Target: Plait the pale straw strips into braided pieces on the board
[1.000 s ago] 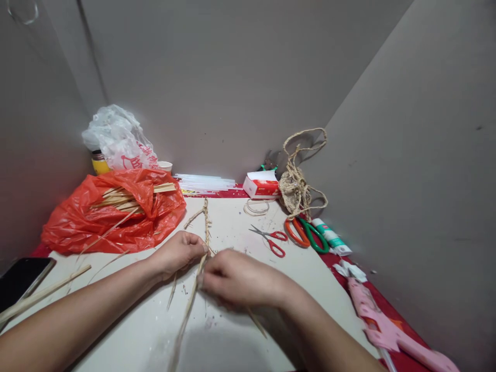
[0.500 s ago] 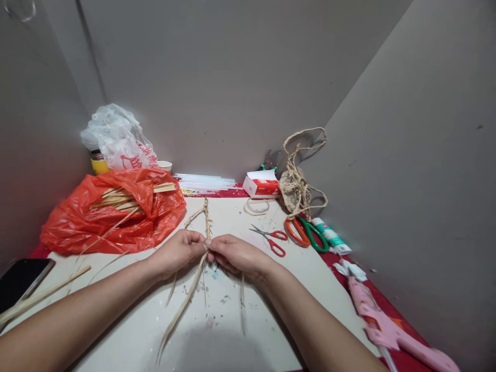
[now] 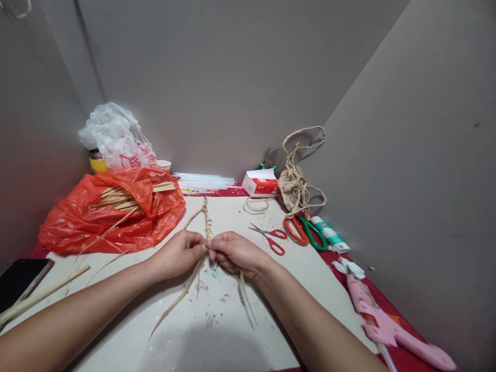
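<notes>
A thin braided cord of dry straw-coloured fibre point(image 3: 206, 221) runs from the far part of the white board point(image 3: 217, 346) toward me. At its near end my left hand point(image 3: 186, 249) pinches the strands from the left. My right hand point(image 3: 228, 251) closes on the same spot from the right, and the fingertips of both meet there. One loose fibre strip point(image 3: 176, 302) trails toward me under the left hand. Other strip ends point(image 3: 245, 297) hang below the right palm. The exact crossing of the strands is hidden by my fingers.
Red-handled scissors point(image 3: 269, 236) lie right of my hands, before orange and green scissor handles point(image 3: 313, 235). A red plastic bag point(image 3: 112, 227) of strips stands left, a phone point(image 3: 23, 281) nearer. A pink glue gun point(image 3: 387, 320) lies right, a coiled braid point(image 3: 294, 186) behind.
The loose strip under my left hand has swung left. Strip ends under my right hand have spread out to the right. Both hands stay pinched at the braid's end.
</notes>
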Available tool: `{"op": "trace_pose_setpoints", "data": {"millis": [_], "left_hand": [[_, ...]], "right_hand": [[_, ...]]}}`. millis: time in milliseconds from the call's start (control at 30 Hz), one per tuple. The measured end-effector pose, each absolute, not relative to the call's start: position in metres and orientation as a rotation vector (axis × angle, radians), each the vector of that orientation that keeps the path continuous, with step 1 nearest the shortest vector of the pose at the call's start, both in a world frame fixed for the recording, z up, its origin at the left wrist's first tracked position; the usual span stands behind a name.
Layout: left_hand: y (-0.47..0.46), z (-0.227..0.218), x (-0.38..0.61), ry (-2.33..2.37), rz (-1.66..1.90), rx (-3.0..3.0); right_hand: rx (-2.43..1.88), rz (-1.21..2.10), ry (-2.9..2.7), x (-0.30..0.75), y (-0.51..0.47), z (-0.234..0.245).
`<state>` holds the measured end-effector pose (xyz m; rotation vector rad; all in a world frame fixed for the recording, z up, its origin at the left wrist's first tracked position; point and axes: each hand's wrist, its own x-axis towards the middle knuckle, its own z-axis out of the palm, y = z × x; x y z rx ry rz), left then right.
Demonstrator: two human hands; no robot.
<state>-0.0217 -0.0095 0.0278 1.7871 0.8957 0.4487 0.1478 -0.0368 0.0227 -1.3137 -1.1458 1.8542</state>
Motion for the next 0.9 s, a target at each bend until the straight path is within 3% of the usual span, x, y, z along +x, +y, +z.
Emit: {"op": "trace_pose_setpoints", "data": {"millis": [233, 500, 667, 800, 900], "left_hand": [[-0.018, 0.029, -0.021, 0.871, 0.278, 1.343], [-0.034, 0.023, -0.011, 0.965, 0.358, 1.416], [-0.023, 0.037, -0.019, 0.976, 0.216, 1.455], [-0.009, 0.035, -0.021, 1.115, 0.535, 1.474], [-0.011, 0.026, -0.016, 0.929, 0.544, 1.279]], "right_hand": [[-1.371, 1.793, -1.086, 0.14, -0.038, 0.02], [-1.333, 1.819, -1.081, 0.137, -0.041, 0.017], [-1.274, 1.885, -1.048, 0.145, -0.039, 0.02], [-1.213, 1.984, -1.034, 0.151, -0.036, 0.023], [-1.196, 1.981, -1.061, 0.152, -0.036, 0.022]]}}
